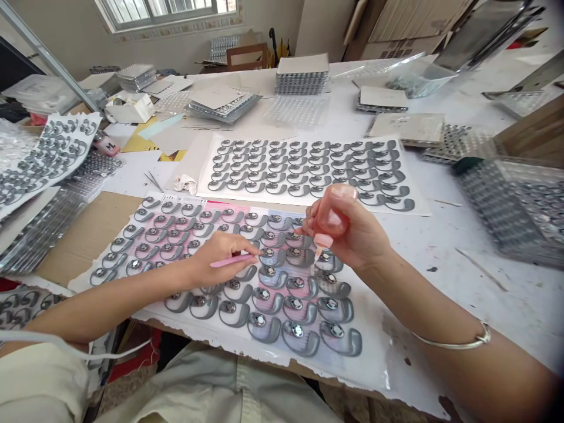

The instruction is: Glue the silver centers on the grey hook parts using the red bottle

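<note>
My left grip (219,263) is narrow, pinching a slim pink stick (233,261) with its tip near a grey hook-shaped piece (269,276). My right grip (348,229) wraps around a translucent orange squeeze bottle (331,216), its nozzle (317,251) pointing down just beside a round silver stud (325,257). Both hands are above a torn-edged sheet (374,358) carrying rows of these pieces, on the table (467,282), with a 2nd filled sheet (308,201) beyond it

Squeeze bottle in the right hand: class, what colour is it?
The squeeze bottle is translucent orange-pink, clearest in the head view, nozzle-down in the right hand.
</note>
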Motion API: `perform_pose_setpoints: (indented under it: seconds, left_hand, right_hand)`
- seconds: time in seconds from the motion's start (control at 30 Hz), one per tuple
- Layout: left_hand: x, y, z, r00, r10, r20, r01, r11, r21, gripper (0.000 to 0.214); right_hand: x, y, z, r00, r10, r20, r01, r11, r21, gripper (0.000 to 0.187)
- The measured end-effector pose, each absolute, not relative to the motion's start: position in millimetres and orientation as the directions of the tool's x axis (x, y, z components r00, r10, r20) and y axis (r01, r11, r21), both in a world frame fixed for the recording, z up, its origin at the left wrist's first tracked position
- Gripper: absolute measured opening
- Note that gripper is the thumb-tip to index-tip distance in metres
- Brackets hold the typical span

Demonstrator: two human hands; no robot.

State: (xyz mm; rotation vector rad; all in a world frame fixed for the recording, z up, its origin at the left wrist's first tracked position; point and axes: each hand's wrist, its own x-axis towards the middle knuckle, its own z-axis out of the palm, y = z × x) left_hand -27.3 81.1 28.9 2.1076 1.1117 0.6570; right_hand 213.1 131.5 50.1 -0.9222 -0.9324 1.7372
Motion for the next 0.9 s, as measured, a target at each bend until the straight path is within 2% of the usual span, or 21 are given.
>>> perform_pose_setpoints:
  seconds: [0.17, 0.3, 0.47, 0.57, 0.7, 0.9]
  left_hand:
    - [-43, 111, 42, 0.268, 0.927, 0.263, 0.608, -0.374, 0.7, 0.021]
    - [-47, 141, 43, 0.318, 0.935, 0.159, 0.632, -0.334, 0.7, 0.034]
    - [-33, 167, 36, 0.408, 0.913, -0.015, 0.737, -0.32, 0.596, 0.019]
    - [-26, 173, 30, 0.409, 0.909, -0.08, 0.772, -0.298, 0.562, 0.026]
    - [-23, 176, 22, 0.391, 0.912, -0.12, 0.809, -0.279, 0.517, 0.019]
    - [-23, 179, 21, 0.33, 0.94, -0.085, 0.846, -0.254, 0.469, 0.014]
  right_hand:
    - [215, 134, 52, -0.275, 0.949, -0.153, -0.367, -0.251, -0.896, 0.042]
    - [217, 138, 52, -0.247, 0.96, -0.131, -0.363, -0.217, -0.906, 0.045]
    - [220, 141, 52, -0.207, 0.968, -0.143, -0.369, -0.213, -0.905, 0.042]
    - [222, 141, 52, -0.213, 0.965, -0.156, -0.372, -0.228, -0.9, 0.042]
    - [222, 142, 52, -0.231, 0.967, -0.103, -0.367, -0.185, -0.912, 0.043]
    - [222, 141, 53, -0.252, 0.966, -0.06, -0.393, -0.159, -0.906, 0.039]
